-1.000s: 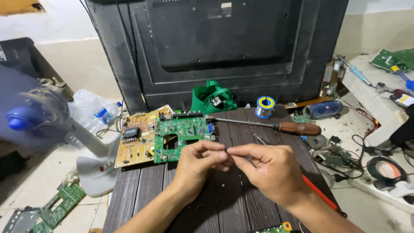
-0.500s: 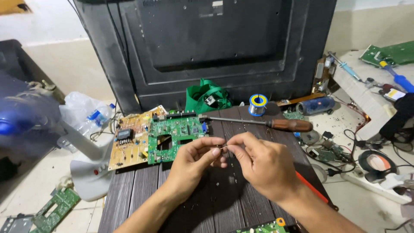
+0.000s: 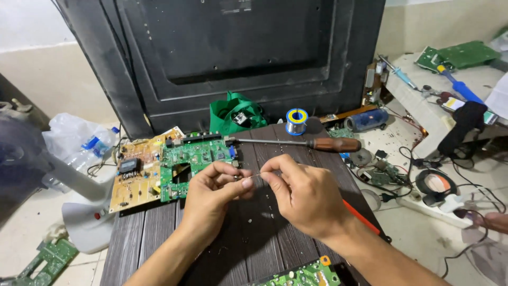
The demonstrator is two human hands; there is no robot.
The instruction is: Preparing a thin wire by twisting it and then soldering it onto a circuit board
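We find a thin, silvery strand of wire (image 3: 255, 175) pinched at each end between left hand (image 3: 214, 193) and right hand (image 3: 304, 196), fingertips clamped, at six o'clock of the green circuit board (image 3: 193, 161). We judge it light, pliable, easily kinked; grip near the ends.

A: Hands? 
B: Left hand (image 3: 214, 190) and right hand (image 3: 301, 193) meet over the dark slatted table (image 3: 159, 233), pinching a thin wire (image 3: 255, 175) between fingertips.
A: Nearby?
B: Green circuit board (image 3: 196, 159) just beyond the left hand; screwdriver (image 3: 307, 143) above; solder spool (image 3: 297, 121) behind.
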